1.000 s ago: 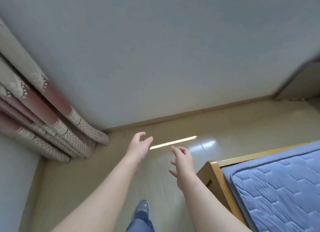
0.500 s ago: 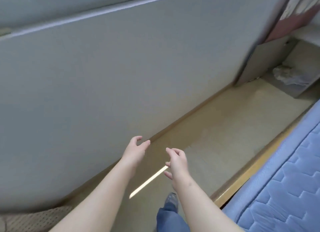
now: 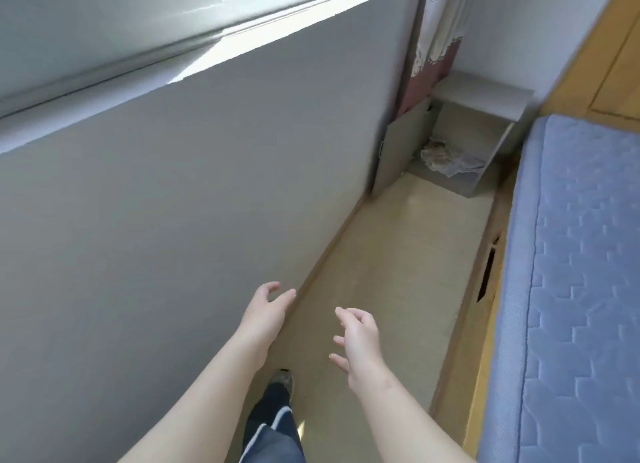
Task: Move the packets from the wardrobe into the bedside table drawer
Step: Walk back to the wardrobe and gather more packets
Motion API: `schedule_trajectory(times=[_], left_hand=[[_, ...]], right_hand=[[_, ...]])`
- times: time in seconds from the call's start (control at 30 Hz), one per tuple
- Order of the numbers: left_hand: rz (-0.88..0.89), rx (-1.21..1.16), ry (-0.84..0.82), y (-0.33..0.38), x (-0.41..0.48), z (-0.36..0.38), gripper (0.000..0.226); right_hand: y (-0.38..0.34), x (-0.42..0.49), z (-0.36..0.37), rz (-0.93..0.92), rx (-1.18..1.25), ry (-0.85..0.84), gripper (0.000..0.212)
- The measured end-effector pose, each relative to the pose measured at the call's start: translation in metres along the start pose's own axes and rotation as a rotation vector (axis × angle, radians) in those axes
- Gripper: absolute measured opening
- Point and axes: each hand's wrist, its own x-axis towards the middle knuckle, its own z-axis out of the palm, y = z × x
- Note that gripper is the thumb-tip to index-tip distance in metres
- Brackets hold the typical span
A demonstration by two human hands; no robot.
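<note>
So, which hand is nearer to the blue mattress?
The right. The right hand is over the floor, apart from the mattress, which lies to its right. The left hand is farther from it, close beside the grey wall.

Beige smooth floor (image 3: 398, 272): a narrow strip running between the grey wall (image 3: 173, 220) and the light wooden bed frame (image 3: 485, 358). One grey shoe (image 3: 282, 381) stands on it at the near end. At the far end a pale grey bedside table (image 3: 485, 95) stands on the floor, its front open. A crumpled whitish heap (image 3: 446, 157) lies on its bottom board (packets or cloth, cannot be told). A blue quilted mattress (image 3: 571, 289) lies on the bed frame.
</note>
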Motion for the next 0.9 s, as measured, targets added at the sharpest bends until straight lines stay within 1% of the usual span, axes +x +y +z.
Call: schedule_trajectory(times=[0.23,0.37,0.5,0.6,0.77,0.9], left_hand=[[0.084,0.157,-0.198,0.115,0.127,0.033,0.044],[0.126,0.271,-0.325,0.167,0.181,0.074,0.045],[0.106,0.356,-0.425,0.197,0.216,0.121,0.045],[0.113,0.416,-0.475,0.225,0.246,0.166,0.045],[0.185,0.47,-0.496,0.297,0.3,0.259,0.044],[0.221,0.439,-0.492,0.364,0.334,0.329,0.044]], right_hand=[[-0.108,0.089,0.038,-0.037,0.177,0.177,0.025],[-0.15,0.127,0.036,-0.035,0.288,0.285,0.026],[-0.177,0.164,0.015,-0.009,0.397,0.393,0.026],[-0.208,0.204,-0.005,-0.004,0.45,0.434,0.026],[-0.289,0.286,-0.054,-0.051,0.486,0.448,0.029],[-0.365,0.343,-0.098,-0.1,0.471,0.443,0.032]])
